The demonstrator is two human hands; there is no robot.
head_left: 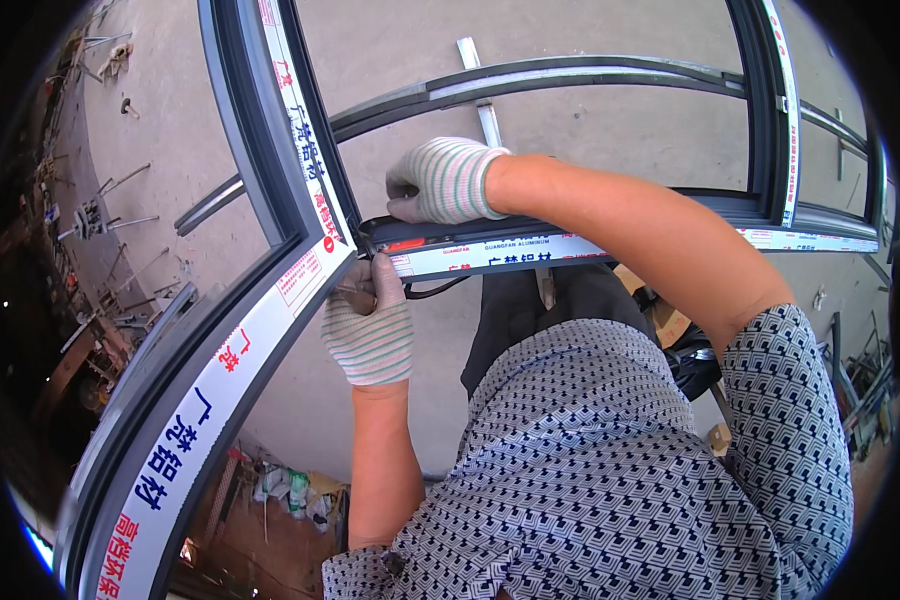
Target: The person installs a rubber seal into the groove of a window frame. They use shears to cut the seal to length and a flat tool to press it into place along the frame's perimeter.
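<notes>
My left hand, in a white glove with coloured stripes, is at the inner corner of a dark metal frame. Its thumb reaches up against the film-covered rail, and the fingers are bent; what they grip is hidden. A thin black strip hangs in a curve beside this hand, below the rail. My right hand, gloved alike, lies just above the same rail, its forearm crossing from the right. Its fingers curl toward the corner, and anything inside them is out of sight. A small red piece shows on the rail between the hands.
A film-covered frame bar runs down the left side, and an upright stands at right. Beyond, a curved bar crosses over a loose metal piece on the floor. Scrap and bags lie at lower left, a cardboard box at right.
</notes>
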